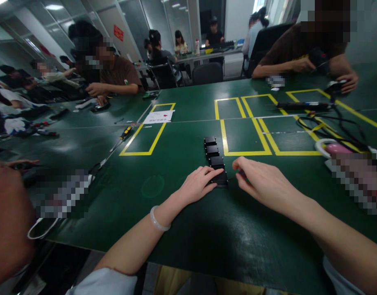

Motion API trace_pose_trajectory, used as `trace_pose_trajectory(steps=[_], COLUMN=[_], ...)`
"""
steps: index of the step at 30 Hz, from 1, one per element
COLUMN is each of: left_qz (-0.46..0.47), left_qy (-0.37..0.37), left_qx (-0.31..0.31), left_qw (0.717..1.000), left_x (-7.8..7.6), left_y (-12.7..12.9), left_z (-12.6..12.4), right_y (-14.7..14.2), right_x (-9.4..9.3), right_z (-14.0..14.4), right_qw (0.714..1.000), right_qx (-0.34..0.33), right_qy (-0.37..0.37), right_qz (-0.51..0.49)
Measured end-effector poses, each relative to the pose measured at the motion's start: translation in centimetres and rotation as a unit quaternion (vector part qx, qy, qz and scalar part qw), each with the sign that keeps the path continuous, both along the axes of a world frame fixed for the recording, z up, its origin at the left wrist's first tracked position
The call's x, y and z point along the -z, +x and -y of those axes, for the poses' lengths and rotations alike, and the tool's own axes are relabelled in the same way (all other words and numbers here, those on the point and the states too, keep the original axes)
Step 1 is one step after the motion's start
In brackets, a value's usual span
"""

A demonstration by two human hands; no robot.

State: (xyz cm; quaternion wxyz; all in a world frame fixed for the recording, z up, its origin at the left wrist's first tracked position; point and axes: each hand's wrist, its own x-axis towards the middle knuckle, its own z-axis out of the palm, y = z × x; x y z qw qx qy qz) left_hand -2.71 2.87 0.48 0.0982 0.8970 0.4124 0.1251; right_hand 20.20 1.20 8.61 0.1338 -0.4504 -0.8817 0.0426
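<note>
A row of several black blocks (pixel 216 161), joined end to end with small shiny pins or screws along the sides, lies on the green table in front of me. My left hand (pixel 202 182) holds its near end, with the index finger across the nearest block and the thumb at its near edge. Just right of that end is my right hand (pixel 253 176), fingers curled into a pinch. A thin dark line runs from those fingertips toward the nearest block; what it is I cannot make out.
Yellow tape rectangles (pixel 248 153) mark the green table (pixel 176 229). A yellow-black screwdriver (pixel 126 132) and a paper sheet (pixel 159 116) lie left of the blocks. On the right are a black pen-like tool (pixel 305 105), cables (pixel 339 131) and a pink round object (pixel 335 148). Co-workers sit around.
</note>
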Motion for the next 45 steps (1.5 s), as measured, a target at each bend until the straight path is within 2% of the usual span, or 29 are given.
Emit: trace_pose_trajectory(steps=[8,16,24,30,39,45], left_qz=[-0.001,0.005,0.012,0.01,0.011,0.011], left_qy=[-0.004,-0.003,-0.007,-0.003,-0.008,-0.008], left_qx=[-0.004,0.001,-0.001,0.0,-0.003,-0.003], left_qw=[1.0,1.0,1.0,1.0,1.0,1.0], left_x=[0.02,0.03,0.03,0.04,-0.16,-0.17], left_y=[0.03,-0.03,-0.02,-0.01,0.04,0.01], left_z=[0.01,-0.01,0.0,-0.02,0.05,0.07], right_y=[-0.07,0.04,0.02,0.1,0.09,0.09], right_x=[-0.08,-0.04,-0.06,-0.08,0.05,0.19], right_z=[-0.23,-0.05,-0.26,-0.11,-0.34,-0.26], right_qw=[0.998,1.0,0.997,1.0,0.998,0.999], right_qx=[0.016,0.004,0.024,0.005,0.016,0.013], right_qy=[0.004,-0.006,0.007,-0.006,0.014,0.007], right_qz=[0.055,-0.001,0.068,0.016,0.062,0.039])
